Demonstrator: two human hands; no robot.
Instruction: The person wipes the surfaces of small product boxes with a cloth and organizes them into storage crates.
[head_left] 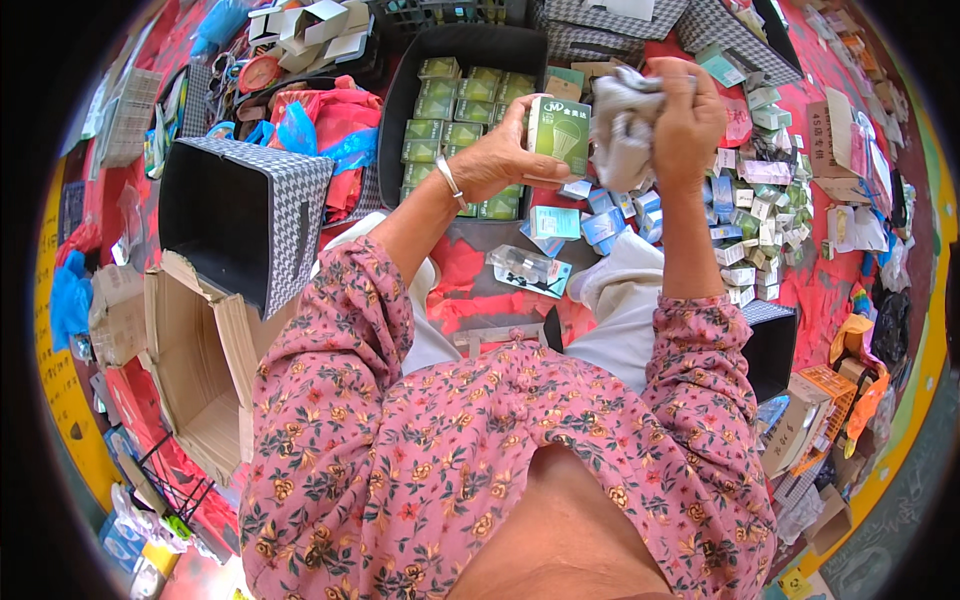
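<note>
A green light bulb box (560,135) is gripped in my left hand (495,155), its printed face turned up toward me. A silver bangle circles that wrist. Just right of the box, my right hand (688,125) clutches a crumpled grey cloth (625,125), which hangs beside the box; I cannot tell whether they touch. Behind my left hand stands a black storage bin (400,95) holding rows of similar green boxes (462,108). Several small blue and white boxes (605,225) lie below the cloth.
An empty houndstooth bin (300,210) and an open cardboard carton (235,370) stand at left. A heap of small boxes (760,215) spreads at right. A clear blister pack (528,270) lies between my knees on the red floor covering (460,265). Red and blue plastic bags (325,130) sit near the black bin.
</note>
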